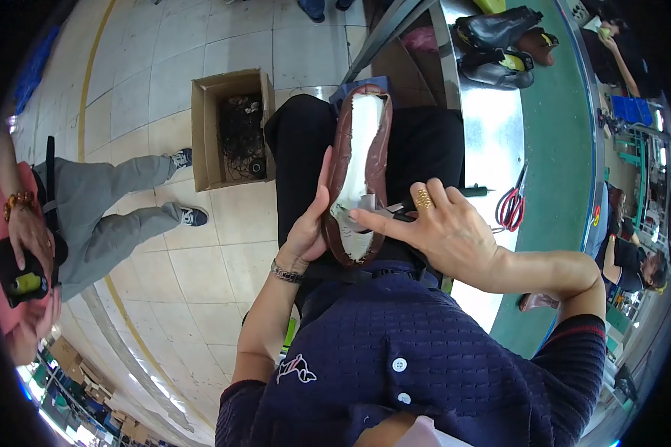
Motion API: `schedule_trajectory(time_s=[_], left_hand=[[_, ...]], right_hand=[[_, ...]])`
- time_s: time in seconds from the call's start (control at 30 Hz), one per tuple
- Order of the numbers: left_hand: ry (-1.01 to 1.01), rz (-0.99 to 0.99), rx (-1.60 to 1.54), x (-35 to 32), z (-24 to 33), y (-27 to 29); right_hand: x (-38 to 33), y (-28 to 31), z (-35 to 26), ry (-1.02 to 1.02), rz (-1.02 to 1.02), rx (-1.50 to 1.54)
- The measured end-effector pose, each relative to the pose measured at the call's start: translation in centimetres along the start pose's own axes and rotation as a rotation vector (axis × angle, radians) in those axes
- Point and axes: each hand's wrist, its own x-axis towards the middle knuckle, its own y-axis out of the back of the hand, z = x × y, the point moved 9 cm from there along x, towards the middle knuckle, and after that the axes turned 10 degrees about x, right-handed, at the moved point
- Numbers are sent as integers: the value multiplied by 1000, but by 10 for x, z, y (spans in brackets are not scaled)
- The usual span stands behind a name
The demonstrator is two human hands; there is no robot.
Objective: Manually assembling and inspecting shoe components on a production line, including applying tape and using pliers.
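Both hands (309,227) (458,235), shoe (359,156) sole-up between them

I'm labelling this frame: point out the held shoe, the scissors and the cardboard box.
Held shoe (361,149), head view: its white underside.
Scissors (514,197), head view: red handles near pivot.
Cardboard box (206,138), head view: left wall.

No legible lettering, stitched emblem (297,369) on navy shirt (462,350)

The scene is bright, with glare on the metal tabletop (493,134). Fisheye distortion bends the tiled floor (224,216) toward black edges; the centre looks sharp.
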Motion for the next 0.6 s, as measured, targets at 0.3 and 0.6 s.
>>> schedule_trajectory(time_s=[0.3,0.6], left_hand=[[17,38,-49,2,3,-8],[-16,157,108,2,9,-10]], right_hand=[[4,23,-1,118,140,-151],[15,1,15,106,41,224]])
